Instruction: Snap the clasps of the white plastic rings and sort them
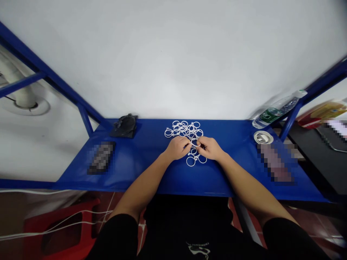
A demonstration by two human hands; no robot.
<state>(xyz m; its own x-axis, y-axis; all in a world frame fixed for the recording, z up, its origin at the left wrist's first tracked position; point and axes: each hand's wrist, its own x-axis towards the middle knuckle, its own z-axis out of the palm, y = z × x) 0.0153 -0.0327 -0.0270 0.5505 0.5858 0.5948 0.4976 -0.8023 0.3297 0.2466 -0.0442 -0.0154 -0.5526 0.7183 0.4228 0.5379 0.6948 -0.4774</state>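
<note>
My left hand (179, 147) and my right hand (209, 147) meet above the middle of the blue shelf, fingers pinched on opposite sides of one thin white ring (195, 145). Behind and between them lies a pile of several similar white rings (180, 126), some overlapping, with small knobs on their edges. Nearer to me, a few more white rings (191, 161) rest on the blue surface, just below the hands. The fingers partly cover the held ring, so its far side is hard to separate from the rings behind.
A black plastic bag (126, 126) and a blurred dark item (101, 158) lie at the left. On the right, a water bottle (276, 111) leans against the frame beside a coiled white cable (263, 137) and a blurred item (275, 163). A red stool (59, 231) stands below left.
</note>
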